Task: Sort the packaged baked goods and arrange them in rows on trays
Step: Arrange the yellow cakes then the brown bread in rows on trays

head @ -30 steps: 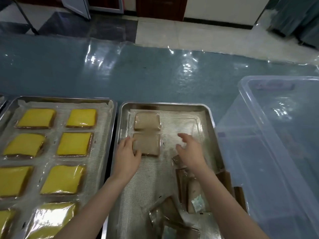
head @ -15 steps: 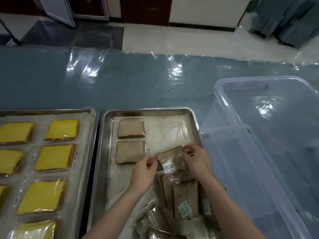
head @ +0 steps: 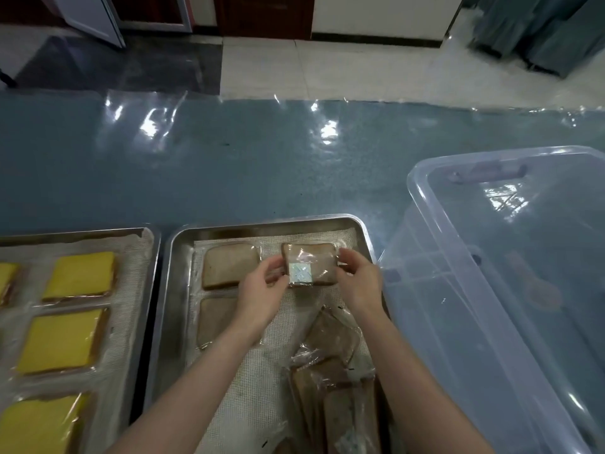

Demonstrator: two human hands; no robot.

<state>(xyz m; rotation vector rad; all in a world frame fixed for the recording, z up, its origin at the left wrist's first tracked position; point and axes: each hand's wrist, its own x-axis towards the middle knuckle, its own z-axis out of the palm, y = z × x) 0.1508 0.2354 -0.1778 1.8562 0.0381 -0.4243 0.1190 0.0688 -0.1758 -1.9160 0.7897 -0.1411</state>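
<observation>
You hold one wrapped brown slice (head: 309,263) between both hands at the far right corner of the middle tray (head: 183,244), just to the right of the first brown slice (head: 229,265) already lying flat at the far left. Your left hand (head: 262,298) pinches the packet's left edge — thumb and fingertips (head: 278,268) closed on the clear wrap, with the slice itself just beyond the tips. Your right hand (head: 358,283) grips the right edge the same way, its fingers (head: 345,257) curled over the top corner of the wrap. The packet sits between your two sets of fingers, roughly level, with a small silver sachet (head: 300,273) showing through the wrap on its near side; whether the underside touches the mesh liner (head: 258,371) cannot be told. A second brown slice (head: 214,322) lies directly nearer you than the first, partly behind your left wrist. A loose heap of wrapped brown slices (head: 334,371) is piled on the near right of the same tray, under your right forearm. To your left, another tray (head: 144,237) carries yellow-topped slices (head: 80,273) in rows — all wrapped and flat. A clear plastic bin (head: 491,290) stands just right of the middle tray on the blue table (head: 229,175).
</observation>
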